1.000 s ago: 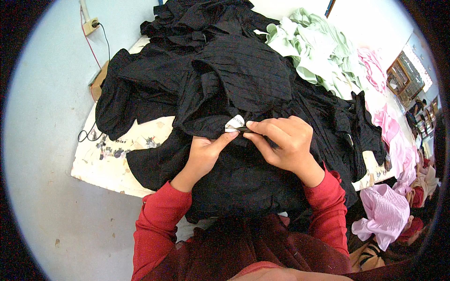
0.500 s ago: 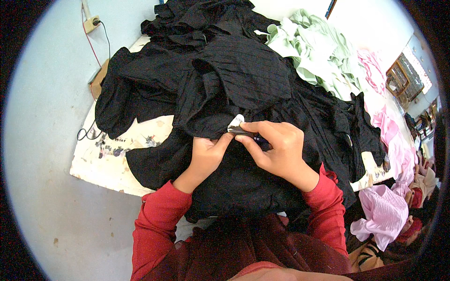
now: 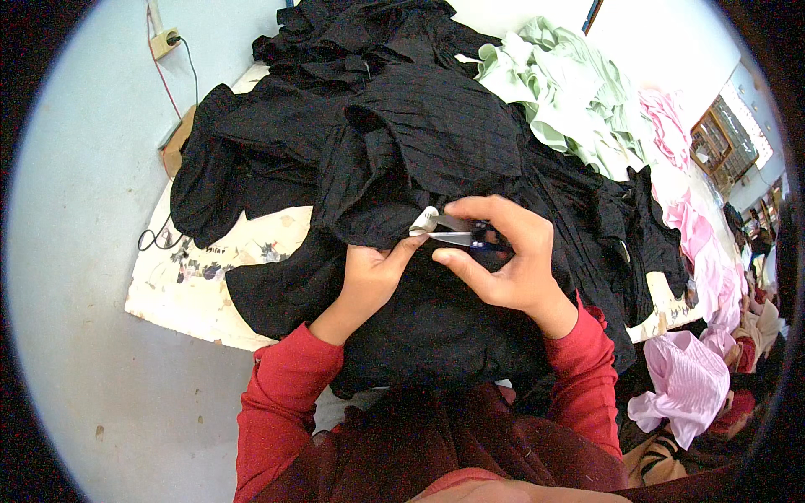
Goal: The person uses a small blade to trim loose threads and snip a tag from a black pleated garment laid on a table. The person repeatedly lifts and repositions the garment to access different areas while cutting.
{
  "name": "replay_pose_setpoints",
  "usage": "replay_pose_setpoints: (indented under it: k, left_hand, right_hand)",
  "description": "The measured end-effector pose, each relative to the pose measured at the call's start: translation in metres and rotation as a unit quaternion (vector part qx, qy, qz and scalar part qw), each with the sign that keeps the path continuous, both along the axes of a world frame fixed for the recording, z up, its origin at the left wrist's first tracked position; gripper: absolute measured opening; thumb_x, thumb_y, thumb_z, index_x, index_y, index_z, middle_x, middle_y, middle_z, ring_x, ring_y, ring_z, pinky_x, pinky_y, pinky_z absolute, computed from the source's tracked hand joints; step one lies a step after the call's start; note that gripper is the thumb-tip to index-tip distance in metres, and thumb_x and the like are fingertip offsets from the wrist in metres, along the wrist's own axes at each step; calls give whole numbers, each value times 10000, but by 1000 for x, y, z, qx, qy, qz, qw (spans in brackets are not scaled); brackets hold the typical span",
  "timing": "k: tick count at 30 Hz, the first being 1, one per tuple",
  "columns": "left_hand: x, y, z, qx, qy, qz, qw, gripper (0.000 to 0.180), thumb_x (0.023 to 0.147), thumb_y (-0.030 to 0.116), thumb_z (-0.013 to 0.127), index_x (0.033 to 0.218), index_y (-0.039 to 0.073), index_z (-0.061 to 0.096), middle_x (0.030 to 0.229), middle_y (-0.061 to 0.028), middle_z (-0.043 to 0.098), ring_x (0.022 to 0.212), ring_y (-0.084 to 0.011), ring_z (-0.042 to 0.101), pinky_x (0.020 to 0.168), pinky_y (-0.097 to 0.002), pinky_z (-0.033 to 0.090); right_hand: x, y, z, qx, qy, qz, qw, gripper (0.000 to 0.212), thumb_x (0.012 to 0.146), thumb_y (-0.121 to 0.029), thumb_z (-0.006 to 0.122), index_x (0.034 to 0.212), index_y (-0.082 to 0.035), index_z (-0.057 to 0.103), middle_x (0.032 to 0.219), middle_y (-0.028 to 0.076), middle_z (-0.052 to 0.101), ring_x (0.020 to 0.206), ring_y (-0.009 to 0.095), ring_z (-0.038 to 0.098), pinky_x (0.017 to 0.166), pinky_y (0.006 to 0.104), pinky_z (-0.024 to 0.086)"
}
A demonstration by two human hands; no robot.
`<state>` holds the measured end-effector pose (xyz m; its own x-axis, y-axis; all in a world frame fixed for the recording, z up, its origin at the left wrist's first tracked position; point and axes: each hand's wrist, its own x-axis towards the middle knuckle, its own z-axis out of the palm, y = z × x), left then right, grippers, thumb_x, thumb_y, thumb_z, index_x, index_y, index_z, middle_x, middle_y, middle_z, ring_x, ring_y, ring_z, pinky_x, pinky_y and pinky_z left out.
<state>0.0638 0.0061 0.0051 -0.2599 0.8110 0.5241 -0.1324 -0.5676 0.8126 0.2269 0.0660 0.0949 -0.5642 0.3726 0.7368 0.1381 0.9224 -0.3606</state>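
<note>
My left hand (image 3: 371,275) is closed on the edge of a black garment (image 3: 457,126), its thumb pressed beside a small white label (image 3: 425,220). In my right hand (image 3: 518,264) lies a pair of thread snips (image 3: 455,239), dark at the grip, with bright blades spread apart and pointing left. Their tips are at the label, close to my left thumb. Whether the blades touch the label or a thread, I cannot tell. The rest of the snips is partly hidden inside my curled right fingers.
More black cloth is heaped on a pale, stained table (image 3: 201,293). Pale green fabric (image 3: 579,92) lies at the far right, with pink fabric (image 3: 700,235) beyond it. A lilac pleated cloth (image 3: 683,386) hangs at the right. A socket with a plugged-in cord (image 3: 168,40) is on the left wall.
The fingers of my right hand have spread and the snips' blades have opened; earlier they were pressed together. My right hand has shifted slightly right. My left hand stays almost still.
</note>
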Motion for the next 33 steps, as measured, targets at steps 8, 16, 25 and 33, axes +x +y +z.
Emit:
replay_pose_setpoints:
  k: [8,16,25,33]
  left_hand:
    - [3,-1,-1,-9,44,11,999,223,880,-21,634,1102,-25,625,1076,-71,661,964,-151,631,866,-293,489]
    - [-6,2,8,-101,-27,51,993,223,840,11,700,1053,-18,642,1020,-41,672,926,-129,622,842,-283,484]
    - [1,5,5,-54,-59,10,997,210,856,0,681,1062,2,636,1052,-54,657,944,-128,616,866,-279,481]
    - [-4,2,5,-100,8,2,995,188,886,10,647,1072,0,623,1039,-65,651,943,-151,628,829,-298,510]
  right_hand:
    - [-9,16,-26,156,-64,3,986,416,596,-95,704,996,-206,679,918,-24,612,551,158,575,478,281,458]
    - [18,20,9,-202,-320,223,898,151,790,-144,660,917,-61,655,872,104,657,849,305,654,730,393,515]
    - [0,23,1,-222,-18,29,974,121,814,-106,720,905,-33,688,871,44,640,812,135,603,696,257,440]
    - [-9,30,-19,-314,-31,113,942,185,805,-198,751,818,-30,673,813,37,619,735,109,580,608,250,426]
